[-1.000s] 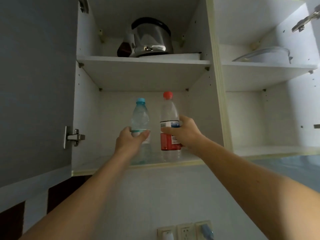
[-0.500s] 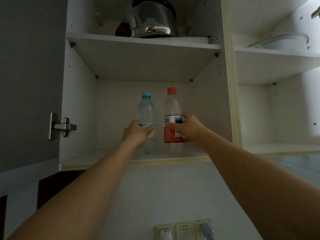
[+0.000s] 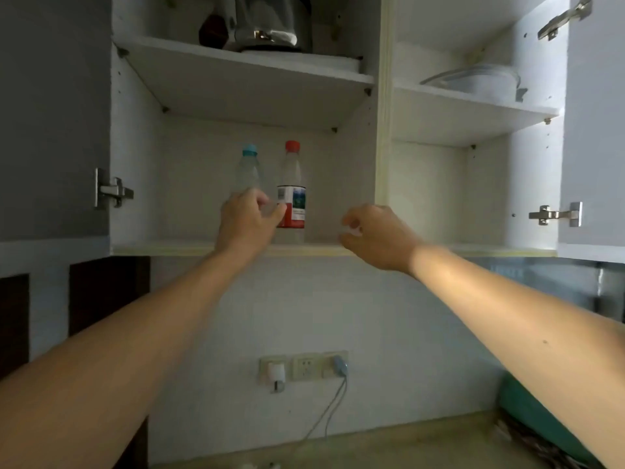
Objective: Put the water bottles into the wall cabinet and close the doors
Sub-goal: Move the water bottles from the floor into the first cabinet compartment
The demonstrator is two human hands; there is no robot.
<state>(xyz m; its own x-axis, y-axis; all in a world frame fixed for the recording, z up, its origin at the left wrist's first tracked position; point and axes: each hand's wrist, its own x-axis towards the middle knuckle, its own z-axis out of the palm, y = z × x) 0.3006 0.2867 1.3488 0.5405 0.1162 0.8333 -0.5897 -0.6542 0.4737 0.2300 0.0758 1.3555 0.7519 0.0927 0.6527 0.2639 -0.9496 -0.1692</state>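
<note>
Below the open wall cabinet [image 3: 382,130] I see my right hand [image 3: 378,238] hanging loose, gripping nothing. My left hand [image 3: 248,221] sits over the blue-capped bottle [image 3: 249,170]; blur hides whether it grips. The red-capped bottle [image 3: 292,187] stands upright just beside it on the bottom shelf [image 3: 169,247].

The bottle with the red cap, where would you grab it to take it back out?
Grip the red-capped bottle round its labelled middle, coming from the front right. It stands upright on the lower shelf, and its right side is bare. The blue-capped bottle and the left hand crowd its left side. The right hand is nearest and holds nothing.
</note>
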